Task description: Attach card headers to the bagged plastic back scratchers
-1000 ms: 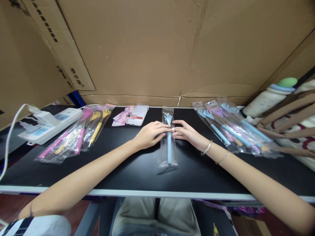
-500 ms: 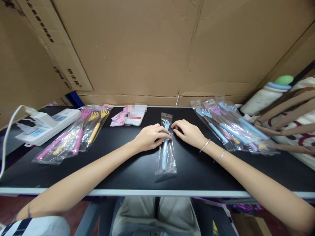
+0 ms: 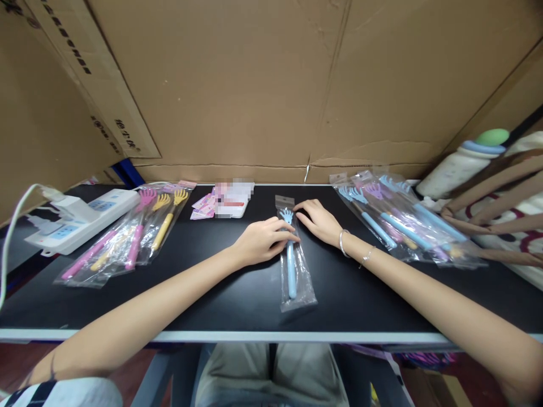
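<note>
A light blue back scratcher (image 3: 291, 277) lies in a clear plastic bag on the black table, its claw end away from me. My left hand (image 3: 263, 240) reaches over it from the left, with fingers and thumb closed about the upper handle. On the other side, my right hand (image 3: 319, 221) rests with its fingertips by the top right edge of the bag. Its fingers are bent and loosely apart, with nothing seen in them. Whether those fingertips touch the bag I cannot tell.
Bagged pink and yellow back scratchers (image 3: 134, 243) lie at left beside a white power strip (image 3: 85, 217). More bagged ones (image 3: 382, 226), blue and purple, lie at right, near a bottle (image 3: 458, 167) and a cloth bag (image 3: 509, 215). Pink cards (image 3: 204, 207) lie at the back; cardboard (image 3: 237, 85) stands behind.
The bagged back scratcher has turned slightly, its handle end swinging right and nearer to me. My left hand has shifted a little right; my right hand has drawn slightly left and back.
</note>
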Available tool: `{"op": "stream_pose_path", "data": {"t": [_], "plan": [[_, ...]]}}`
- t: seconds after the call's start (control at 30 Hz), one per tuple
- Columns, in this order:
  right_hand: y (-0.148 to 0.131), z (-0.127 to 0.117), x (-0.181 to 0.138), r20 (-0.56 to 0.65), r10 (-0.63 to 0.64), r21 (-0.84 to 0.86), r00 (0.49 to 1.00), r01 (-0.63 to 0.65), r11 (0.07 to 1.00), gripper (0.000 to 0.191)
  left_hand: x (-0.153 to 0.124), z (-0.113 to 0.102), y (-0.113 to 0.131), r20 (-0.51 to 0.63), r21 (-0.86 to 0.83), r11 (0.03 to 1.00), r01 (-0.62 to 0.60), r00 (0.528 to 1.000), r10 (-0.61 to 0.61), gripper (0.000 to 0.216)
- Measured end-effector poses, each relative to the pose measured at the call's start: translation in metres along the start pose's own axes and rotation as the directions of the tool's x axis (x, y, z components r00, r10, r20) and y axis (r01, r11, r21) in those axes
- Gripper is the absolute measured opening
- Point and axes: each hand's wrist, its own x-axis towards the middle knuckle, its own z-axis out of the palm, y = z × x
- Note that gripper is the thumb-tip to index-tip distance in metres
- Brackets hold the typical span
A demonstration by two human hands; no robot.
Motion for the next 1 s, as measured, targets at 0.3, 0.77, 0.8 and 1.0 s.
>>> {"op": "stream_pose_path", "data": {"t": [0.3, 0.77, 0.8, 1.0], "plan": [[0.014, 0.004, 0.021, 0.019, -0.03, 0.012, 0.999, 0.03, 0.999, 0.033, 0.002, -0.002, 0.002, 0.008, -0.036, 0.999, -0.016, 1.0, 0.017, 0.032], [0.021, 0.013, 0.033, 0.048, -0.077, -0.053, 0.996, 0.079, 0.995, 0.043, 0.002, -0.003, 0.002, 0.021, -0.032, 0.999, -0.044, 0.999, 0.045, 0.032], [0.021, 0.013, 0.032, 0.046, -0.072, -0.055, 0.996, 0.075, 0.996, 0.043, 0.002, -0.003, 0.002, 0.018, -0.024, 0.999, -0.047, 0.999, 0.047, 0.032], [0.027, 0.018, 0.032, 0.054, -0.061, -0.059, 0.997, 0.064, 0.996, 0.046, 0.003, -0.011, -0.003, -0.018, 0.094, 0.989, -0.112, 0.993, 0.114, 0.033]]}}
